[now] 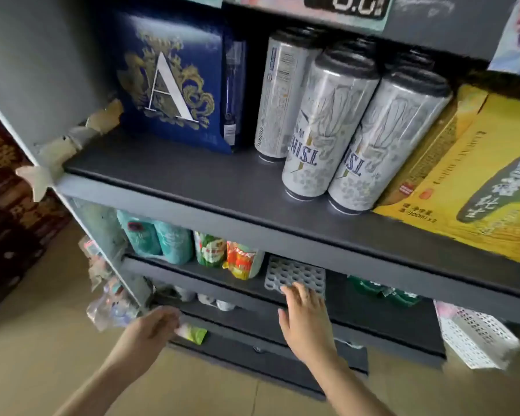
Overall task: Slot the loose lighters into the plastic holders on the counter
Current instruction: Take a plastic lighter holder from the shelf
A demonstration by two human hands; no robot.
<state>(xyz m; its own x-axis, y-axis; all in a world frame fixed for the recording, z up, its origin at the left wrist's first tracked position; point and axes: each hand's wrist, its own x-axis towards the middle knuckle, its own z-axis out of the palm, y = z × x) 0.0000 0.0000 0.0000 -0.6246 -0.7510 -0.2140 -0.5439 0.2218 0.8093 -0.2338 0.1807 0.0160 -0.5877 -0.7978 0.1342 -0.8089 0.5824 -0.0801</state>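
A pale grey plastic holder (294, 274) with a grid of round holes lies flat on a lower shelf of a dark grey shelving unit (222, 187). My right hand (305, 321) is stretched toward it, fingers spread, fingertips touching its near edge; nothing is in the hand. My left hand (153, 328) hovers lower left by the bottom shelf, fingers loosely curled next to a small green and white packet (192, 332); whether it grips the packet is unclear. No lighters are visible.
Silver cans (330, 127), a blue box (174, 82) and a yellow carton (469, 181) fill the upper shelf. Teal, green and orange packs (210, 250) stand left of the holder. A white perforated basket (478, 334) hangs at the right. Tan floor lies below.
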